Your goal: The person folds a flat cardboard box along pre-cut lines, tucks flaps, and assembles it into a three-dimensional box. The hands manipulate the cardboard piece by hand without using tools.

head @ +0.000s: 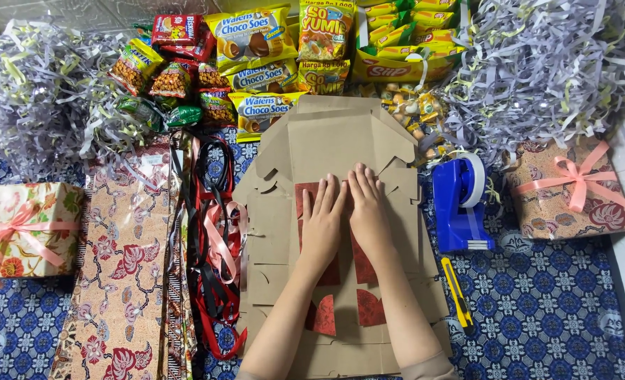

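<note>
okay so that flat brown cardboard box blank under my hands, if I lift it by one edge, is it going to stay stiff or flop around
The flat cardboard blank will probably bend rather than stay rigid: it shows many cut flaps and fold lines. Its loose edge flaps may swing or catch. It looks thin and unfolded, so likely light; both hands, the left hand and the right hand, rest flat on it.

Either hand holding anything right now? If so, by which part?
Nothing held. Left hand and right hand lie flat, palms down, on the middle of the flattened cardboard box.

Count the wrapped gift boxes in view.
2. One gift box at the left edge, beside the patterned paper; the other box at the right, next to the blue tape dispenser. More could be under the shredded paper.
</note>
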